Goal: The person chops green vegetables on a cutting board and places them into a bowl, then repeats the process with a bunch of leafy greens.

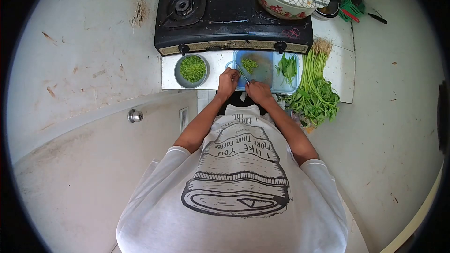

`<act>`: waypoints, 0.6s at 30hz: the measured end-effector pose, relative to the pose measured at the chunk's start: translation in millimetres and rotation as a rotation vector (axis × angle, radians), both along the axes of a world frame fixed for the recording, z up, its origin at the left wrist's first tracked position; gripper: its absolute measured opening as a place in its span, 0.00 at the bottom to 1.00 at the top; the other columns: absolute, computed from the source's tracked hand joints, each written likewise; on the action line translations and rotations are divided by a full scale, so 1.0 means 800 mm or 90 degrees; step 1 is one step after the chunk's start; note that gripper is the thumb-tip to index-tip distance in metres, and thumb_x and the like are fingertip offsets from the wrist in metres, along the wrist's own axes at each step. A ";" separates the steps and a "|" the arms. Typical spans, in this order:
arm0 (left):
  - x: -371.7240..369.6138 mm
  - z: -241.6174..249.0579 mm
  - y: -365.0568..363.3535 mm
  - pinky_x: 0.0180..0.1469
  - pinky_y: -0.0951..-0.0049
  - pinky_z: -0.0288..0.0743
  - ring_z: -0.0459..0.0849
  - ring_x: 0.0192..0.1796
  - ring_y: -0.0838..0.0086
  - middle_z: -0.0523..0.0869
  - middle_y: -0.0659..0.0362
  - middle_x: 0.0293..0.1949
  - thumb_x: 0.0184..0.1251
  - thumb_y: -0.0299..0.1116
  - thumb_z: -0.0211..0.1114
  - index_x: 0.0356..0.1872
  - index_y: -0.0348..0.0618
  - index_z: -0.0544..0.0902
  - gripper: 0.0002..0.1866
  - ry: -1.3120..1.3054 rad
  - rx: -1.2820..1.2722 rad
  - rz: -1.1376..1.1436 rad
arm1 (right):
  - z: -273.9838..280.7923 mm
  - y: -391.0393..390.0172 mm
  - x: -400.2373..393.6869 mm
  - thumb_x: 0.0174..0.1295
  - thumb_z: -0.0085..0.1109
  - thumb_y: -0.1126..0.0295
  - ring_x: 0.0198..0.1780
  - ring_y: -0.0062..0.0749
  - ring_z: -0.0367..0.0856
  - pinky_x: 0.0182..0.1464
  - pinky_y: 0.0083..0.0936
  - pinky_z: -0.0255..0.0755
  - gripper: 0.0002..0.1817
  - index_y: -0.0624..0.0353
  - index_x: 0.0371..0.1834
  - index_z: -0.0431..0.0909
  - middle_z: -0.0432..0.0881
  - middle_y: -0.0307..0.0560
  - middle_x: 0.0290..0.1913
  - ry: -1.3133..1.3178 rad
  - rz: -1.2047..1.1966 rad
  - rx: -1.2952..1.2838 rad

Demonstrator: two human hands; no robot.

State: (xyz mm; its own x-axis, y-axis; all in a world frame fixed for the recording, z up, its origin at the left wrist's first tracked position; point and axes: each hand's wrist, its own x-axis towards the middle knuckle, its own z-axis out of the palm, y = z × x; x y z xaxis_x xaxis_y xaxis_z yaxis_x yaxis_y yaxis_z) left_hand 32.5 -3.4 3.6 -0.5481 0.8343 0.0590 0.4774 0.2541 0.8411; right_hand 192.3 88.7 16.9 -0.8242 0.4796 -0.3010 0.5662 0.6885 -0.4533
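Below the black gas stove [232, 11], the left hand [228, 83] grips a thin knife [243, 72] over the translucent blue plastic cutting board [262, 68]; the right hand [258, 90] pinches green stems there. Chopping seems underway; next cut needs fingers tucked clear.

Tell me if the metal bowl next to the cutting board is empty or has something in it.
It has something in it. The bowl holds a heap of chopped greens covering most of its bottom, left of the cutting board.
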 end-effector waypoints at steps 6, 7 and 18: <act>0.001 0.001 -0.001 0.38 0.63 0.81 0.87 0.33 0.58 0.85 0.49 0.33 0.62 0.16 0.68 0.37 0.35 0.88 0.06 -0.010 0.002 0.001 | 0.003 0.005 -0.001 0.80 0.47 0.54 0.36 0.60 0.91 0.44 0.52 0.84 0.26 0.68 0.39 0.83 0.89 0.66 0.32 -0.001 -0.008 0.007; 0.001 -0.001 -0.001 0.38 0.63 0.81 0.87 0.33 0.58 0.84 0.49 0.33 0.62 0.16 0.68 0.37 0.35 0.88 0.06 -0.012 0.002 0.000 | 0.003 0.004 0.001 0.81 0.47 0.53 0.36 0.60 0.91 0.44 0.52 0.84 0.26 0.68 0.39 0.83 0.89 0.67 0.32 -0.005 -0.007 0.008; -0.001 0.006 -0.001 0.39 0.62 0.81 0.87 0.34 0.58 0.84 0.48 0.33 0.62 0.17 0.70 0.37 0.35 0.88 0.04 0.017 -0.013 -0.015 | 0.003 -0.004 -0.001 0.79 0.48 0.54 0.37 0.55 0.92 0.43 0.49 0.85 0.24 0.64 0.40 0.85 0.91 0.62 0.35 -0.015 0.003 0.010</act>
